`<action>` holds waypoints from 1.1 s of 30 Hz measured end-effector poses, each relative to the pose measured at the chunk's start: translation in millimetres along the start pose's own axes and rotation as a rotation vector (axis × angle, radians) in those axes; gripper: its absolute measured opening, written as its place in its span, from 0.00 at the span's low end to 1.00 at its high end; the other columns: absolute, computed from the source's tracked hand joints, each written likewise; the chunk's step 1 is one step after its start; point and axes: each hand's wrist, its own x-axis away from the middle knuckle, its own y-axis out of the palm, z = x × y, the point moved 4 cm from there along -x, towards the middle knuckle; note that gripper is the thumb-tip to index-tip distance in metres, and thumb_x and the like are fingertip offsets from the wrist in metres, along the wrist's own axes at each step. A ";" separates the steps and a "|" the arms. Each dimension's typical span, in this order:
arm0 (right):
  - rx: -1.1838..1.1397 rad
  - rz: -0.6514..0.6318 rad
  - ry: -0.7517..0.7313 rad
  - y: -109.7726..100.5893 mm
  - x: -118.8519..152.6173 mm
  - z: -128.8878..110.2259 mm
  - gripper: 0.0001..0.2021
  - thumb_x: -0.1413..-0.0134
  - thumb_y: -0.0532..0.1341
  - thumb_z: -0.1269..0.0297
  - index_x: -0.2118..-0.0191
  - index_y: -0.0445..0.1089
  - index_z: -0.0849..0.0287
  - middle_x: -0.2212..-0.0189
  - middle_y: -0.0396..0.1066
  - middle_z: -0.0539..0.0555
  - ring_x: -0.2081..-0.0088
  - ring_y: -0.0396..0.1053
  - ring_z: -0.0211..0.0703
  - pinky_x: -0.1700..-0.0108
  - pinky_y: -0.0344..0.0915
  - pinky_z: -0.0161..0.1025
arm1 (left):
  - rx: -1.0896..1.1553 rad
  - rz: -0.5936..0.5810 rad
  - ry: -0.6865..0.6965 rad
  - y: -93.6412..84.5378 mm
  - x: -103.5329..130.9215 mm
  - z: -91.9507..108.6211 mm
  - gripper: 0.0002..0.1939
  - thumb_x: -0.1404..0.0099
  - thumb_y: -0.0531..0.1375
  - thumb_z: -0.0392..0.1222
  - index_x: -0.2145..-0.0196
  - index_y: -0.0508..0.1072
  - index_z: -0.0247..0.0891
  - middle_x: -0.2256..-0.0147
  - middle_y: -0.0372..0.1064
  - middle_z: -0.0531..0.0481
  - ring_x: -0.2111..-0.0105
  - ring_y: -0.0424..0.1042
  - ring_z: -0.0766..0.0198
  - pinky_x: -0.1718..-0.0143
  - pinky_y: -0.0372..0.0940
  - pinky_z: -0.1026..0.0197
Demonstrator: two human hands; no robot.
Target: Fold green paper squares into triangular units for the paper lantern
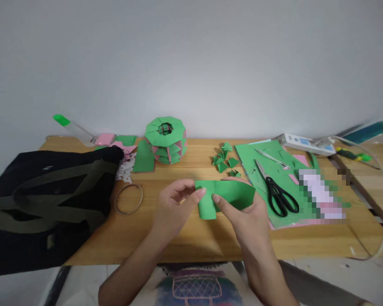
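Observation:
A piece of green paper (225, 193), curved and partly folded over at its left end, is held up above the front of the wooden table. My left hand (178, 202) pinches its left end, the thumb on the near face. From the other side my right hand (245, 212) grips it, thumb pressed near the edge of the folded flap and fingers behind the sheet. Beyond the hands lie several small folded green paper pieces (221, 161). A round folded-paper model (167, 138) in green and pink stands at the back.
Black-handled scissors (279, 195) and tweezers (272, 158) lie on green sheets (249, 157) at right, near a white power strip (306, 143) and its cable. At left are a dark bag (60, 204), a tape ring (128, 199), pink paper (105, 139) and a green stack (144, 157).

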 end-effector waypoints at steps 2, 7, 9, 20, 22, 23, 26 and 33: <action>-0.009 0.017 0.024 -0.8 -1.3 3.8 0.18 0.58 0.71 0.62 0.60 0.69 0.56 0.71 0.75 0.49 0.72 0.72 0.40 0.69 0.71 0.37 | 0.009 -0.001 -0.026 1.0 0.8 -3.8 0.06 0.50 0.68 0.40 0.76 0.76 0.37 0.76 0.75 0.52 0.75 0.72 0.65 0.72 0.69 0.65; -0.046 0.018 0.043 0.3 -3.8 7.4 0.17 0.59 0.72 0.62 0.61 0.69 0.56 0.69 0.75 0.50 0.70 0.73 0.41 0.67 0.72 0.37 | 0.000 0.020 0.007 -0.7 -1.3 -7.3 0.05 0.50 0.67 0.39 0.77 0.76 0.36 0.78 0.74 0.52 0.77 0.70 0.68 0.74 0.67 0.68; -0.052 0.022 0.046 1.3 -4.2 7.9 0.17 0.59 0.71 0.62 0.62 0.69 0.56 0.69 0.75 0.50 0.70 0.73 0.41 0.67 0.72 0.38 | -0.024 0.004 0.021 -0.6 -2.9 -6.6 0.04 0.49 0.66 0.39 0.77 0.76 0.36 0.78 0.74 0.52 0.77 0.70 0.68 0.75 0.66 0.68; -0.043 -0.138 0.079 -3.1 -17.9 -3.5 0.26 0.58 0.70 0.58 0.51 0.66 0.53 0.62 0.76 0.54 0.63 0.74 0.44 0.63 0.72 0.39 | -0.103 -0.164 -0.033 -4.9 -19.7 1.5 0.06 0.48 0.64 0.39 0.79 0.74 0.35 0.80 0.71 0.53 0.78 0.67 0.68 0.75 0.62 0.68; -0.034 -0.231 0.030 -5.2 -28.6 -17.3 0.22 0.53 0.68 0.56 0.52 0.67 0.54 0.61 0.76 0.54 0.60 0.74 0.44 0.58 0.70 0.40 | -0.134 -0.272 -0.082 -4.5 -23.6 1.7 0.06 0.49 0.64 0.40 0.79 0.73 0.35 0.79 0.70 0.53 0.77 0.67 0.68 0.74 0.62 0.67; 0.018 -0.292 0.008 -4.9 -34.0 -24.5 0.18 0.52 0.66 0.55 0.55 0.70 0.55 0.63 0.77 0.54 0.61 0.74 0.43 0.58 0.70 0.40 | -0.154 -0.328 -0.107 -3.8 -24.8 2.0 0.07 0.49 0.64 0.40 0.79 0.73 0.34 0.79 0.70 0.53 0.77 0.67 0.68 0.74 0.62 0.67; 0.305 -0.536 -0.088 3.4 -44.5 -44.2 0.09 0.51 0.65 0.57 0.65 0.75 0.57 0.68 0.77 0.53 0.66 0.73 0.42 0.62 0.68 0.38 | -0.214 -0.453 -0.170 -0.7 -24.9 4.5 0.07 0.49 0.63 0.41 0.78 0.73 0.34 0.78 0.70 0.52 0.77 0.67 0.68 0.75 0.61 0.66; 0.503 -0.722 -0.125 17.2 -45.9 -57.7 0.07 0.48 0.62 0.62 0.73 0.74 0.57 0.75 0.76 0.49 0.71 0.71 0.38 0.68 0.66 0.34 | -0.292 -0.554 -0.161 6.5 -19.2 18.0 0.06 0.49 0.61 0.40 0.77 0.72 0.33 0.77 0.70 0.51 0.77 0.67 0.67 0.74 0.60 0.65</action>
